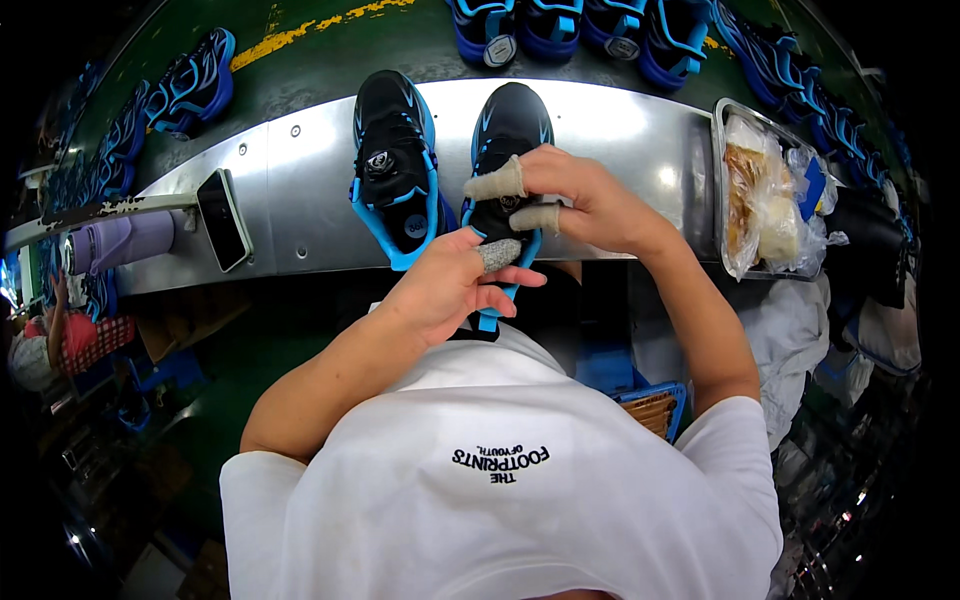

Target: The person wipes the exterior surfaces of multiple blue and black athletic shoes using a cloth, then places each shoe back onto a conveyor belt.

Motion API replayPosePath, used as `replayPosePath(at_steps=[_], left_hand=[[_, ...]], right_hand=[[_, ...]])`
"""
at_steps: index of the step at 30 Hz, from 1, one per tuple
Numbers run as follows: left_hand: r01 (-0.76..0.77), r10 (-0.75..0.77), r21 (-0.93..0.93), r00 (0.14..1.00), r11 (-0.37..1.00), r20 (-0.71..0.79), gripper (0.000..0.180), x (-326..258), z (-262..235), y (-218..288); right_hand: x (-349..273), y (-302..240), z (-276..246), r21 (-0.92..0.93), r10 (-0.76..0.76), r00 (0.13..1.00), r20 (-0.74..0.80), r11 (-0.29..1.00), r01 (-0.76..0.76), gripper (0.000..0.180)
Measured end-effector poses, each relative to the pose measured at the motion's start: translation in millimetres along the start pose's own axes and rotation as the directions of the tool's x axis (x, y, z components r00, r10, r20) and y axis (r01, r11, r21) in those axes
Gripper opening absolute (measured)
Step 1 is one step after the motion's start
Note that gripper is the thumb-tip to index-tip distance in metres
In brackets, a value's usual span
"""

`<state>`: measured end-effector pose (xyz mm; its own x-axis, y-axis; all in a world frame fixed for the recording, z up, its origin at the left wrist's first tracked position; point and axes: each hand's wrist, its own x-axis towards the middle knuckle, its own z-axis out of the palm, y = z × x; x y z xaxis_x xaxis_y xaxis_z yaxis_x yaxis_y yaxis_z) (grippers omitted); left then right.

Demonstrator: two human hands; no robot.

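Note:
In front of me a black sneaker with blue trim [512, 118] lies on the metal bench, toe pointing away. My left hand [450, 285] is at its heel opening, with thumb and fingers around the blue collar and a grey finger cover on one finger. From the other side, my right hand [585, 200] grips over the sneaker's tongue. Its thumb and index finger wear beige covers and close around the tongue area; what lies between them is partly hidden. Left of this pair of hands stands the matching sneaker [392, 150], untouched, with a round dial on its tongue.
The curved metal bench [280, 200] carries a phone [222, 220] and a purple cup [120, 243] on the left. At its right end is a metal tray [722, 190] with plastic-wrapped items. Beyond it, several sneakers [550, 30] line a green surface [330, 60].

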<state>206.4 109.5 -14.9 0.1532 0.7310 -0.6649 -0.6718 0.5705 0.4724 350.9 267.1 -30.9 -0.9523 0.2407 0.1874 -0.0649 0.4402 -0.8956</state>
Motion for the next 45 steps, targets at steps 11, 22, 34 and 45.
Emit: replayPosePath(at_steps=[11,22,34,45], left_hand=[[0.012,-0.012,0.053,1.0,0.999,0.013,0.032,-3,5,6],[-0.044,0.045,0.015,0.995,0.999,-0.085,0.031,0,13,-7],[-0.102,0.098,-0.067,0.994,0.993,-0.056,0.027,4,16,-19],[-0.241,0.905,0.97,0.42,0.032,0.075,0.028,-22,-34,63]], right_hand=[[-1,-5,9,-0.055,0.1,0.979,-0.176,0.992,-0.111,0.043],[-11,-10,50,-0.146,0.077,0.894,-0.442,0.977,-0.156,0.04],[-5,-22,43,-0.169,0.102,0.942,-0.32,0.972,-0.163,0.039],[3,-9,29,0.221,0.325,0.834,-0.447,0.943,-0.249,0.026]])
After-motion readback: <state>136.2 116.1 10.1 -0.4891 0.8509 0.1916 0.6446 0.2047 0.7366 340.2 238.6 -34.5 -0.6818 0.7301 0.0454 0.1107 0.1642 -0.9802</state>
